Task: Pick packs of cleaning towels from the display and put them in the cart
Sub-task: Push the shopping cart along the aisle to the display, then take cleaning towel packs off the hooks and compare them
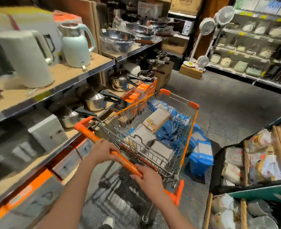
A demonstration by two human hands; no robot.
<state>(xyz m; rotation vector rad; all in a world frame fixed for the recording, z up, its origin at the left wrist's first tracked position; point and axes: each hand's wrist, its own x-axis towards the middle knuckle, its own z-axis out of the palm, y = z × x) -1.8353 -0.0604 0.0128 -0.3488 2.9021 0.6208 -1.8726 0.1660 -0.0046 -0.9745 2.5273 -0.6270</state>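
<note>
A wire shopping cart (188, 129) with orange trim stands in the aisle, angled toward the upper right. Both of my hands grip its orange handle bar (93, 137): my left hand (103, 152) near the middle, my right hand (148, 178) toward the near end. Inside the basket lie several blue packs (171, 129), a beige pack of cleaning towels (158, 119) on top, and grey-white packs (143, 136) near the handle. More packs of towels fill the display bins (258, 161) at the right.
Shelving on the left holds kettles (75, 45), pressure cookers (95, 100) and boxed appliances, close beside the cart. Blue packs (200, 152) lie on the floor between cart and display. Standing fans (207, 35) and more shelves line the far side. Grey floor opens ahead.
</note>
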